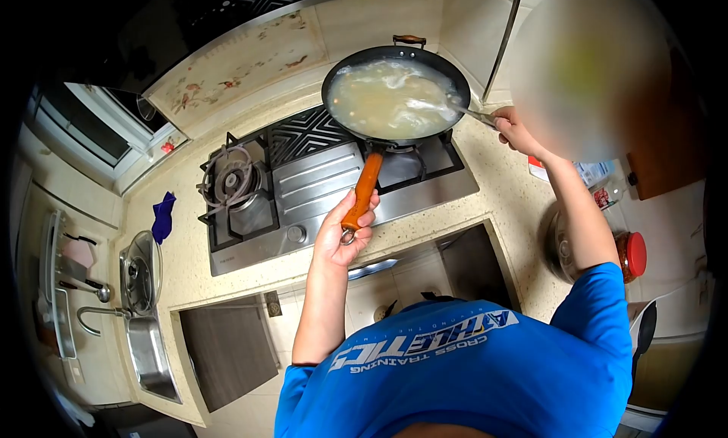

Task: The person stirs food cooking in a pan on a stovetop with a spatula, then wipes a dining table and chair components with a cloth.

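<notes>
A black wok (331, 108) with pale, cloudy liquid (387, 97) in it is over the right burner of the gas stove. My left hand (345, 229) is wrapped round the wok's orange-brown handle (365, 186), near its end. At the wok's right side, my right hand (517, 132) is closed on the grey handle of a utensil (478, 116). The utensil's far end reaches into the liquid, where its shape is hidden. White froth shows on the liquid near the utensil and towards the back.
The left burner (231, 182) holds no pan. Further left are a purple cloth (163, 218), a pan lid (137, 279) and a sink (150, 354). A red-lidded jar (635, 256) stands on the right near my elbow. A blurred patch hides the upper right.
</notes>
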`<move>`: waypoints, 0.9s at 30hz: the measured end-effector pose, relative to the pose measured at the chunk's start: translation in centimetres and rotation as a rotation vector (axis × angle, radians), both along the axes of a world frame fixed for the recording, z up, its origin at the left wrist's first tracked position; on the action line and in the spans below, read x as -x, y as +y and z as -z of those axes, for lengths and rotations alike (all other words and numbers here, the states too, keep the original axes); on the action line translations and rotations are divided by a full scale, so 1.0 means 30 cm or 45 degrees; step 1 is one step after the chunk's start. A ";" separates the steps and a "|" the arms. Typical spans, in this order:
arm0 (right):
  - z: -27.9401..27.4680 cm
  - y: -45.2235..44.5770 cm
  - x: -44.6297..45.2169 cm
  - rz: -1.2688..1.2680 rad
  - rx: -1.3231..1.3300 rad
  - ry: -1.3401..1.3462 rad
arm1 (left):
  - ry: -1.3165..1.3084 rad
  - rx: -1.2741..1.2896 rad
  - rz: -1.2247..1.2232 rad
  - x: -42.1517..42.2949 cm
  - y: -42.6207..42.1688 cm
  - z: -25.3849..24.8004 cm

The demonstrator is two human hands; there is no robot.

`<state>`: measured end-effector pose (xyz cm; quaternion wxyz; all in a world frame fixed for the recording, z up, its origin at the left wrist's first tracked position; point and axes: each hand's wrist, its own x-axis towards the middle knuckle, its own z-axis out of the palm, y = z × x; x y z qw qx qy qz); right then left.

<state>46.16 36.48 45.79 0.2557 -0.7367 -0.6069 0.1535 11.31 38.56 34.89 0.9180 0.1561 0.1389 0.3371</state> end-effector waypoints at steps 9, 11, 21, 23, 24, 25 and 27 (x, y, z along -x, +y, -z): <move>-0.057 -0.016 0.072 0.000 0.423 0.687 | -0.017 -0.011 0.008 0.000 0.003 0.006; -0.046 -0.006 0.061 -0.011 0.486 0.787 | -0.004 -0.016 0.006 0.001 0.002 0.004; -0.016 -0.056 0.042 -0.024 0.416 1.537 | -0.056 0.009 0.019 0.004 0.007 0.020; -0.019 -0.068 0.039 -0.011 0.407 1.563 | -0.067 0.019 0.028 0.004 0.009 0.021; -0.023 -0.073 0.038 -0.001 0.401 1.584 | -0.075 0.024 0.033 0.005 0.010 0.020; -0.027 -0.080 0.038 0.002 0.399 1.587 | -0.082 0.030 0.038 0.005 0.010 0.020; -0.033 -0.093 0.039 0.004 0.345 1.591 | -0.078 0.031 0.035 0.005 0.009 0.018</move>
